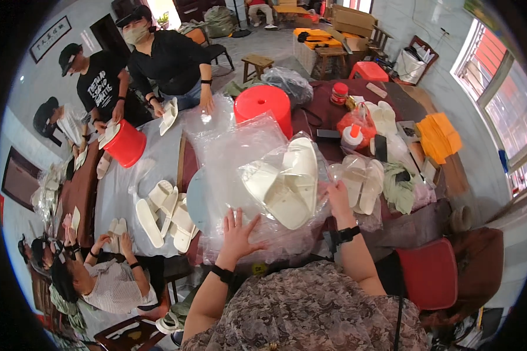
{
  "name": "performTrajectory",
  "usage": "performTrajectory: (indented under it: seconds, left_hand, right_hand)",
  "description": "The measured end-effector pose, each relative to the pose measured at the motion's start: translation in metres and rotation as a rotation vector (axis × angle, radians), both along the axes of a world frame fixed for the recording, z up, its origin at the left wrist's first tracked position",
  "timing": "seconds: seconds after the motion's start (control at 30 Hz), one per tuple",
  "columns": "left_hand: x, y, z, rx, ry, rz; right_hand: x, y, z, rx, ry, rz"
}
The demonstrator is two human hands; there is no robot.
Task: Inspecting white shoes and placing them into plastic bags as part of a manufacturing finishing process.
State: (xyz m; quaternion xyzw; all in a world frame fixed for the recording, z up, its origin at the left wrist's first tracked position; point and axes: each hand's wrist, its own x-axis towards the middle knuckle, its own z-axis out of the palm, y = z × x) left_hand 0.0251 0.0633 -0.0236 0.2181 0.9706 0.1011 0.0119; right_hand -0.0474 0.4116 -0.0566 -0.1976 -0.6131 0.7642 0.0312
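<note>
A pair of cream slippers lies inside a clear plastic bag in front of me. My right hand pinches the right side of this bag. With fingers spread, my left hand rests flat on a stack of clear plastic bags to the left of the slippers. Right of my right hand, another bagged pair of cream slippers lies on the table. Several loose cream slippers lie to the left, beside a pale blue round piece partly under the bags.
A red stool stands behind the bags. Another red stool stands near co-workers handling slippers along the left. At right are a white bottle, a phone, green cloth and orange cloth. A red chair is beside me.
</note>
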Motion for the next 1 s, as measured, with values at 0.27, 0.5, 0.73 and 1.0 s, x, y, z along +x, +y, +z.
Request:
performTrajectory:
  seconds: [0.27, 0.5, 0.73, 1.0]
  left_hand:
    - [-0.009, 0.022, 0.009, -0.091, -0.063, 0.059]
    - [-0.001, 0.014, 0.005, -0.134, -0.093, 0.068]
    - [-0.004, 0.021, 0.001, -0.108, -0.089, 0.046]
    - [-0.001, 0.016, 0.007, -0.074, -0.115, 0.109]
  right_hand:
    - [0.021, 0.127, -0.058, -0.081, 0.006, -0.470]
    - [0.013, 0.191, -0.143, -0.028, -0.058, -0.823]
    - [0.011, 0.230, -0.199, 0.613, -0.132, -0.481]
    - [0.007, 0.081, -0.026, 1.505, -0.014, -0.474]
